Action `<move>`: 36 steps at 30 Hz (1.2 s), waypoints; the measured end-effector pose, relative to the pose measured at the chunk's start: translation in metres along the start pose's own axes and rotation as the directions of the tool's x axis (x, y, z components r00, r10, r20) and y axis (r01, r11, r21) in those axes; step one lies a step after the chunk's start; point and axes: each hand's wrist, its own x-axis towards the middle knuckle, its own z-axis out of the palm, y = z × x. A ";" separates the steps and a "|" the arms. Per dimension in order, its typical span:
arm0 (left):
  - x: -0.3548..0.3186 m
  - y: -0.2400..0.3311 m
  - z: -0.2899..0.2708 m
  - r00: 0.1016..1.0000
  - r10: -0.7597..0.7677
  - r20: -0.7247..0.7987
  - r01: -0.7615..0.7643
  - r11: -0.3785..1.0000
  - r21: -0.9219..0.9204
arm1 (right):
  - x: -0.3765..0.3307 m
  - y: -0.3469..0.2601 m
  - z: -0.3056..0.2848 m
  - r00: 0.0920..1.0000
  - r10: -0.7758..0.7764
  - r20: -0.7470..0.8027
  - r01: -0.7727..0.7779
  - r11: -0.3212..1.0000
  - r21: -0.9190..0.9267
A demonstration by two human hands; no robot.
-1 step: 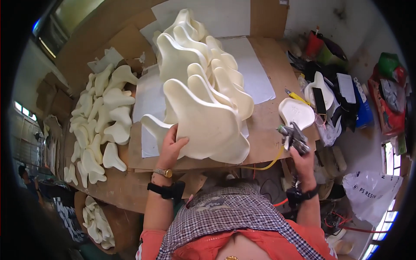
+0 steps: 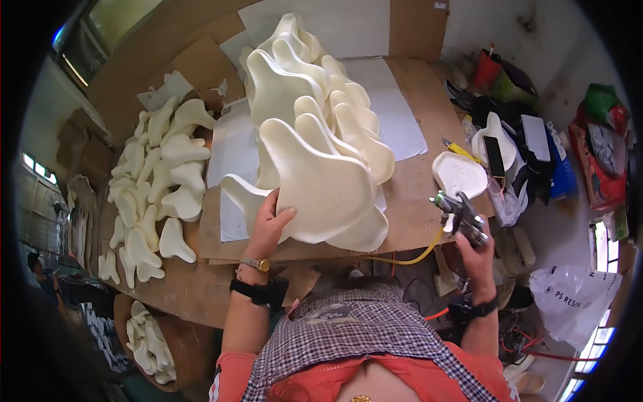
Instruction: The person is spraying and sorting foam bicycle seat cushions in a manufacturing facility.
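My left hand (image 2: 270, 224) grips the left edge of a cream, saddle-shaped foam bicycle seat pad (image 2: 325, 191), thumb on its face and fingers hidden behind. This pad stands tilted up at the front of a row of similar seat pads (image 2: 284, 80) leaning on one another. Another pad (image 2: 365, 232) shows behind its lower right edge. In my right hand (image 2: 477, 258) is a metal spray gun (image 2: 467, 222), held apart from the pads, its nozzle towards the upper left. A yellow hose (image 2: 422, 256) runs near the gun's lower side.
Loose seat pads (image 2: 184, 175) are heaped on the left of the cardboard-covered table (image 2: 429, 107). At right lie a single pad (image 2: 460, 174), a yellow cutter knife (image 2: 462, 152) and a dark phone (image 2: 493, 156). A round container (image 2: 191, 348) below left holds more pads.
The front pad has shifted slightly upward in my left hand, baring more of the pad behind it. My right hand and the spray gun have moved a little to the right.
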 end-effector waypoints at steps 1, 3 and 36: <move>0.000 0.001 0.003 1.000 -0.015 0.018 0.015 1.000 -0.024 | -0.013 -0.034 0.007 0.995 -0.085 -0.054 0.086 0.996 0.018; -0.001 -0.007 0.003 0.999 0.026 0.045 -0.025 1.000 -0.013 | -0.038 -0.070 0.004 1.000 -0.004 -0.012 0.005 0.995 0.098; -0.009 -0.011 -0.007 0.991 0.097 0.090 -0.111 0.981 0.157 | -0.165 -0.185 0.027 0.953 0.050 0.297 -0.053 0.999 0.000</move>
